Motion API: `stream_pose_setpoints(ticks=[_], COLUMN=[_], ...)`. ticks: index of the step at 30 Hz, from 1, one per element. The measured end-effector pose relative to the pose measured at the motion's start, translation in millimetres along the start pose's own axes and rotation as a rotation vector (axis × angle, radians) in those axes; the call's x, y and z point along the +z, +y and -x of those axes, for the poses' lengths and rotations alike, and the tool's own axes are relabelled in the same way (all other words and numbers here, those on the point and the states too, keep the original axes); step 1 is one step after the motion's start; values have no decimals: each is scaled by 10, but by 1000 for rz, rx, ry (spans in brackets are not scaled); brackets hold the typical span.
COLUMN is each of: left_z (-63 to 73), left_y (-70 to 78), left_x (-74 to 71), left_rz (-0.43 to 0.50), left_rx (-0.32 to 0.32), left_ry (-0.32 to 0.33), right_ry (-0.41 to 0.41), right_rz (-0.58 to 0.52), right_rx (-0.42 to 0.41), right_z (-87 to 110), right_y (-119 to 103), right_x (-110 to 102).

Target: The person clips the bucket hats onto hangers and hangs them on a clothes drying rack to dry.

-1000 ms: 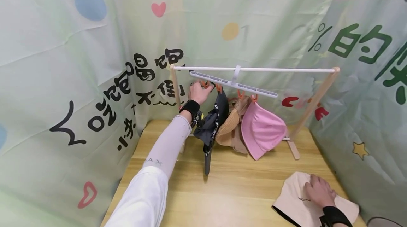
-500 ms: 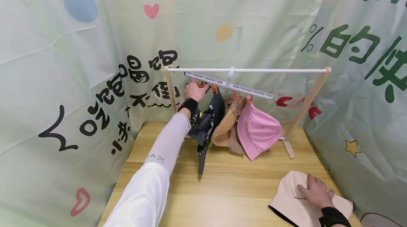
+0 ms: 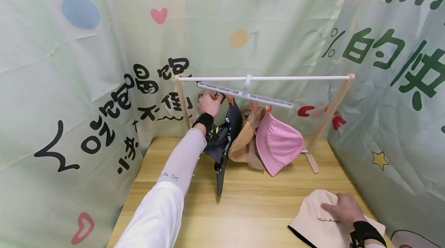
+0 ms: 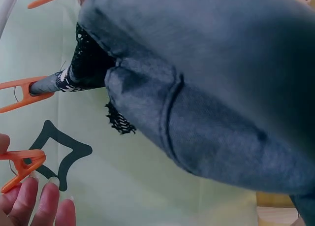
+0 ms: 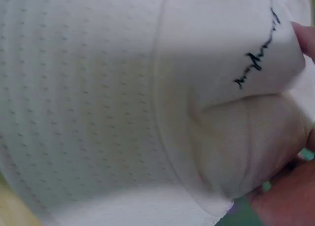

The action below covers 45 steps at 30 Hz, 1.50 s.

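My left hand (image 3: 208,104) is raised at the left end of the grey hanger (image 3: 243,94), pinching an orange clip (image 4: 22,168) between thumb and fingers. Beside it, a dark grey-blue cap (image 4: 142,103) hangs from another orange clip (image 4: 24,92), and its body fills much of the left wrist view. Down at the right of the table, my right hand (image 3: 344,211) grips the crown of a cream bucket hat (image 3: 313,217). In the right wrist view, the hat's stitched brim and dark script show, with folded crown fabric between thumb and fingers.
A tan ribbed hat (image 3: 243,143) and a pink bucket hat (image 3: 279,143) hang farther right on the hanger. The hanger hooks over a white rod (image 3: 299,78) on a wooden stand (image 3: 330,114). Printed curtains (image 3: 208,16) enclose the wooden table (image 3: 243,217).
The head view has turned slightly, shifting the scene left. My left hand stays at the clip. My right thumb has spread outward, and more of the cream hat's script shows.
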State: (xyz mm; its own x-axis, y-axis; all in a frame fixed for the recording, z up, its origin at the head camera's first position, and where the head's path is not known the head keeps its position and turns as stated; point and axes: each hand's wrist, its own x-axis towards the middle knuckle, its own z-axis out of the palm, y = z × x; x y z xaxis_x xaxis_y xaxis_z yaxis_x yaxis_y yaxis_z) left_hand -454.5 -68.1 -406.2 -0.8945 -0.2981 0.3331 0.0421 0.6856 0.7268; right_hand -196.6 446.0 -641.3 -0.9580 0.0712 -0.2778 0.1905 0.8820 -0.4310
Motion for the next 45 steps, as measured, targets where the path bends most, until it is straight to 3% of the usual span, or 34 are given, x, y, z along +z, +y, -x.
stream_pose_setpoints(ticks=[5,9,16,25,34,38,45], left_z=[-15,-12,-13,41,85,89,110], left_y=[-17,-24,-27,-28,-20,-33,-73], left_x=[-14,-51,-112,-108,-85,-78,-77], left_rz=[7,10,42,54,33,53,69], left_rx=[12,-16,-31,-13,-15,-15,-14], left_ry=[3,-3,3,14,2,-10,-9], right_ry=[1,0,-5,24,-13,-30,-104], right_rz=[-133,-159,-176,-44,221,283,328], right_rx=[-168,-284,-316,-353,-347,-481,-802], right_z=[22,66,77,-41,-94,-67,-36], right_y=[-60,-134,-359,-589,-804,-932,-1142], right_x=[-113,-178,-258,-172,32,174,370])
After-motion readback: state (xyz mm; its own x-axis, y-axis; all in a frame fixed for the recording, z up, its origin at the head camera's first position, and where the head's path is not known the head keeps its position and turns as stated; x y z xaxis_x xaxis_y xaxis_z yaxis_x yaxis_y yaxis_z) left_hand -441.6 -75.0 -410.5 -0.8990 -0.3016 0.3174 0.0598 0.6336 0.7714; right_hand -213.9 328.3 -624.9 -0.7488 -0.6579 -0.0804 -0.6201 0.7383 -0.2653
